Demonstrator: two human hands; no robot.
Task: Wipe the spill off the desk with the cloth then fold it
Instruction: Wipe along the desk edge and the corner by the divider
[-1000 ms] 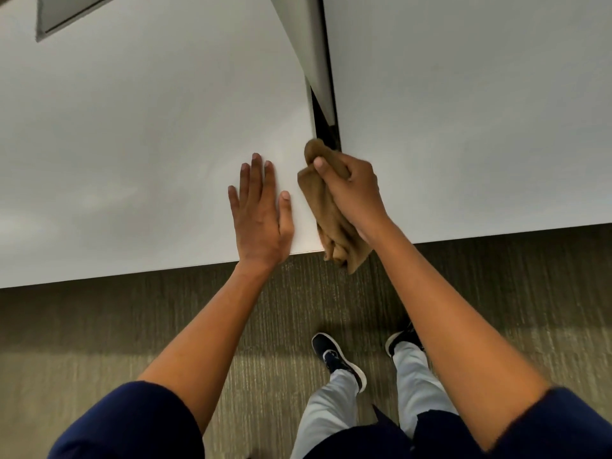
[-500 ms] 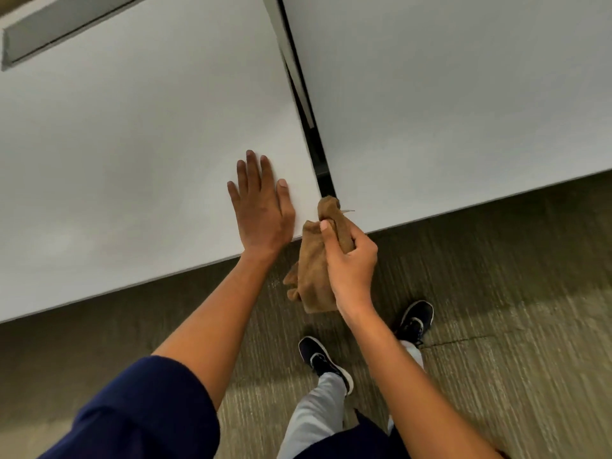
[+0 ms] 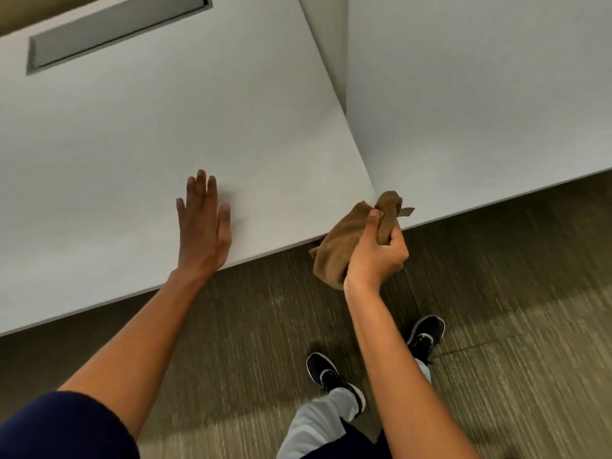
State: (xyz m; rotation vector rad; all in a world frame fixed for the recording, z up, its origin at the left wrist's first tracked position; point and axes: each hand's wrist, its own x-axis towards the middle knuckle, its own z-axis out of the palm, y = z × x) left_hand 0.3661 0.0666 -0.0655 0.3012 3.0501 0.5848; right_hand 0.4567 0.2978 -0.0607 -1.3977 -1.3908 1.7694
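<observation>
From the head view, the left hand lies flat with fingers spread on the desk, while the right hand grips the bunched brown cloth at the desk's front edge, most of it hanging off over the floor. No spill shows on the desk. If the wiping is done, folding would go best by laying the cloth flat just right of the left hand, smoothing it, then matching corners.
</observation>
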